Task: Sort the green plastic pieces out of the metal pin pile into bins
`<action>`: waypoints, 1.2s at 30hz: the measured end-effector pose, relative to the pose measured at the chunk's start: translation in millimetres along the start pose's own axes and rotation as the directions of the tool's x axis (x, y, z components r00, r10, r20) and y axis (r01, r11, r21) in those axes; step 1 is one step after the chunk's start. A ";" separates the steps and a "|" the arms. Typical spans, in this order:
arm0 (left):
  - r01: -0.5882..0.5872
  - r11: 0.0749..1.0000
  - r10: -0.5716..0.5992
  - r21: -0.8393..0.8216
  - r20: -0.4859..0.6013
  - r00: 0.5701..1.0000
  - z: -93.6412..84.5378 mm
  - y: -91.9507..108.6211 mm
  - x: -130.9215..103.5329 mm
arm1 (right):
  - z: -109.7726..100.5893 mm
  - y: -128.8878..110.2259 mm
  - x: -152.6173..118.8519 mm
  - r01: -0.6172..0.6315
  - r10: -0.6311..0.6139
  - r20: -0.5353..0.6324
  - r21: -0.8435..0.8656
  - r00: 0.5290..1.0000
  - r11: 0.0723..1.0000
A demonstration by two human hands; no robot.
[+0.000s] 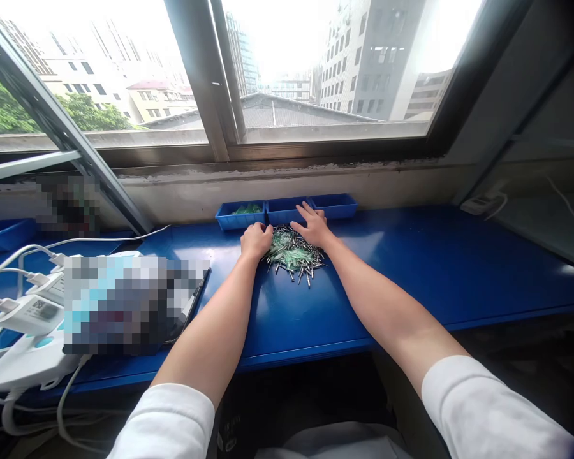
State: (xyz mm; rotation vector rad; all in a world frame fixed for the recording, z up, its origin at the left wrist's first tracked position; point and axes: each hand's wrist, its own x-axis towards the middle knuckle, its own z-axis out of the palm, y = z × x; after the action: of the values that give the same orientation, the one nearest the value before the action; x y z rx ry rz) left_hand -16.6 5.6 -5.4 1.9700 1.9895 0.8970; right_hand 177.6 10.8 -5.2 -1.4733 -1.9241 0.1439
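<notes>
A heap of thin metal rods (310,275) mixed with pale green translucent pieces (294,257) lies on the blue tabletop. At its left edge is my left hand (257,241), its fingers curled in; whatever they hold is hidden. My right hand (314,227) reaches over the heap's right side with fingers spread, nothing visible in them. Behind the heap stand blue bins in a row. Green pieces lie in the left bin (239,221). The middle bin (283,207) and the right bin (337,209) are just beyond my right fingers.
On the left, a white power strip (23,370) carries several plugged-in chargers (34,314) and loose cables. A blurred-out object (124,306) sits beside them. A metal shelf post (100,172) rises at the left, before the window. The table's front edge (306,352) faces me.
</notes>
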 end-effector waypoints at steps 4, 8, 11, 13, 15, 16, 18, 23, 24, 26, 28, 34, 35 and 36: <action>-0.179 0.976 0.182 -0.127 0.015 0.983 -2.3 5.3 -5.6 | -3.7 0.9 -3.1 0.032 -0.021 -0.110 0.101 0.994 0.994; -0.228 0.969 0.237 -0.095 0.108 0.965 -0.7 9.7 -10.6 | -5.2 5.1 -5.6 -0.075 0.072 0.029 0.112 0.997 0.991; -0.214 0.975 0.221 -0.058 0.177 0.959 2.1 8.6 -11.4 | -3.6 6.8 -6.6 -0.132 0.120 0.146 0.080 0.982 0.988; -0.231 0.972 0.233 -0.036 0.197 0.952 4.1 6.6 -10.7 | -2.4 6.2 -7.2 -0.111 0.097 0.193 0.063 0.976 0.992; -0.253 0.967 0.250 -0.014 0.200 0.947 5.9 4.8 -9.8 | -1.7 4.5 -7.7 -0.076 0.065 0.201 0.049 0.978 0.996; -0.262 0.965 0.258 -0.007 0.198 0.946 6.7 4.2 -9.4 | -1.5 3.6 -8.0 -0.062 0.052 0.199 0.047 0.979 0.997; -0.274 0.962 0.270 -0.006 0.187 0.944 7.7 3.6 -9.0 | -1.2 1.9 -8.2 -0.043 0.031 0.205 0.054 0.978 0.998; -0.286 0.958 0.282 -0.001 0.170 0.944 8.3 4.4 -9.5 | 2.0 1.0 -7.2 -0.070 0.058 0.250 0.039 0.966 0.997; -0.292 0.956 0.288 0.001 0.166 0.943 8.2 4.7 -9.6 | 2.9 1.3 -6.9 -0.078 0.069 0.255 0.027 0.964 0.997; -0.305 0.952 0.300 0.006 0.160 0.940 7.7 5.3 -9.8 | 4.3 1.6 -6.4 -0.089 0.086 0.261 0.001 0.962 0.996; -0.309 0.951 0.302 0.014 0.162 0.939 7.0 6.0 -10.0 | 4.6 1.3 -6.2 -0.096 0.099 0.265 -0.024 0.959 0.995; -0.312 0.950 0.303 0.024 0.177 0.936 6.3 5.5 -9.3 | -1.6 -3.5 -5.8 -0.130 0.137 0.298 -0.041 0.945 0.991; -0.318 0.948 0.310 0.020 0.176 0.934 6.7 5.0 -9.0 | -2.5 -4.3 -5.5 -0.137 0.142 0.303 -0.038 0.942 0.990; -0.325 0.946 0.317 0.017 0.175 0.932 7.1 4.4 -8.6 | -3.1 -5.0 -5.2 -0.144 0.148 0.307 -0.035 0.940 0.989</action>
State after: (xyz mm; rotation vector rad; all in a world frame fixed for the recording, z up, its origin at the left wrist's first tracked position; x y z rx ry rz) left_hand -8.3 -1.0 -10.9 2.3562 1.6374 0.7201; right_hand 176.0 3.5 -2.8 -1.6828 -2.0581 0.4561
